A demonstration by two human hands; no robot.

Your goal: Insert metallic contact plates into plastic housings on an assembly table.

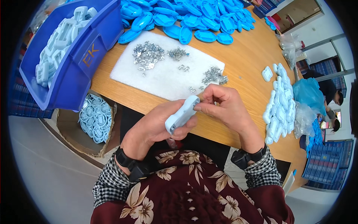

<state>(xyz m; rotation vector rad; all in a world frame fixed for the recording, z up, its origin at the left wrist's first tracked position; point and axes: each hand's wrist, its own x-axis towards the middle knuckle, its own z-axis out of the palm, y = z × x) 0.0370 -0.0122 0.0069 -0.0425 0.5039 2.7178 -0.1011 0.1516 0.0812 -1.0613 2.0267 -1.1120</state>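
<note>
Pale plastic housing (182, 114) clamped in left hand (156, 125) near worktop (242, 63) front edge; right hand (223, 106) pinching at its top end. Best kept steady, pressing squarely.

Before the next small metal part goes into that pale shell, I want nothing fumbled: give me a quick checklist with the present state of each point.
1. Pale blue shell gripped in the left hand: ok.
2. Right hand fingers pinched at the shell's top end: ok.
3. Metal piece between those fingers: cannot tell, too small.
4. Metal parts in heaps on the white foam pad: ok.
5. Finished pale shells stacked at the right on the wooden table: ok.
</note>
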